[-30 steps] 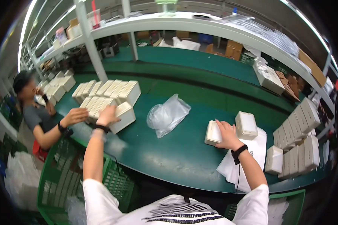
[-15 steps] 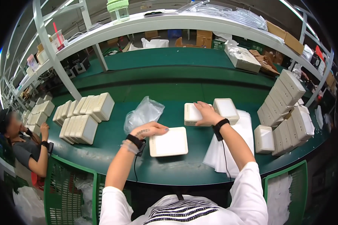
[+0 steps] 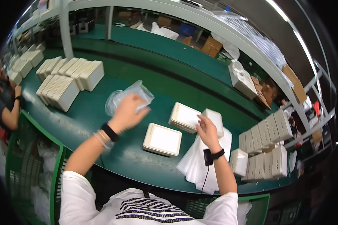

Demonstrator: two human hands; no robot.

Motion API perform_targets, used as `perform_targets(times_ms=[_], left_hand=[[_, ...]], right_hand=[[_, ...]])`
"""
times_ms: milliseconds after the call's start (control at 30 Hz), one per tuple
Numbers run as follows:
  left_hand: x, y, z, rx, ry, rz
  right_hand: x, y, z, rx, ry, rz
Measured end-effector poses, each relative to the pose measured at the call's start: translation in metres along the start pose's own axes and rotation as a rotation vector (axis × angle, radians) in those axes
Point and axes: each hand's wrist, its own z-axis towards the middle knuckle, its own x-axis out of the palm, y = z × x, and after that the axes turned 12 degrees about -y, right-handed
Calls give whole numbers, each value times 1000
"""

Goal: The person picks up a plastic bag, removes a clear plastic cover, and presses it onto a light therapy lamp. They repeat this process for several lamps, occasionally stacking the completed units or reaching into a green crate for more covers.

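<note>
My left hand (image 3: 128, 113), smeared by motion, hovers over or touches the near side of a crumpled clear plastic bag (image 3: 142, 90); its fingers are too blurred to read. My right hand (image 3: 208, 132) has its fingers apart at the right end of a cream, white-topped box (image 3: 184, 117), its fingertips at or near that edge. A similar box (image 3: 163, 140) lies flat, nearer to me, with no hand on it. Behind my right hand is another such box (image 3: 215, 119). White sheets (image 3: 193, 159) fan out beneath my right wrist.
Rows of cream boxes stand on the green table at the left (image 3: 65, 95) and right (image 3: 268, 163). A grey shelf (image 3: 146, 6) spans the back. Green crates (image 3: 58, 150) flank me below the table edge. A person (image 3: 7, 105) sits at far left.
My left hand has left the near box and moved up-left to the plastic bag. My right hand has slid off the far box's top to its right end. The whole view has tilted.
</note>
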Motion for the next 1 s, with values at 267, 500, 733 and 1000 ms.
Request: perform_targets(times_ms=[267,500,733,1000], left_hand=[[-75,156,11,-248,-359,1007],[-48,199,-9,-104,-268,888],[-82,158,-4,-589,-701,277],[-129,56,-59,-712,-985,-726]], right_hand=[[19,76,-41,-246,242,58],[49,108,-54,-354,376,-97],[93,88,-25,-391,552,-310],[157,91,79,-192,825,-394]])
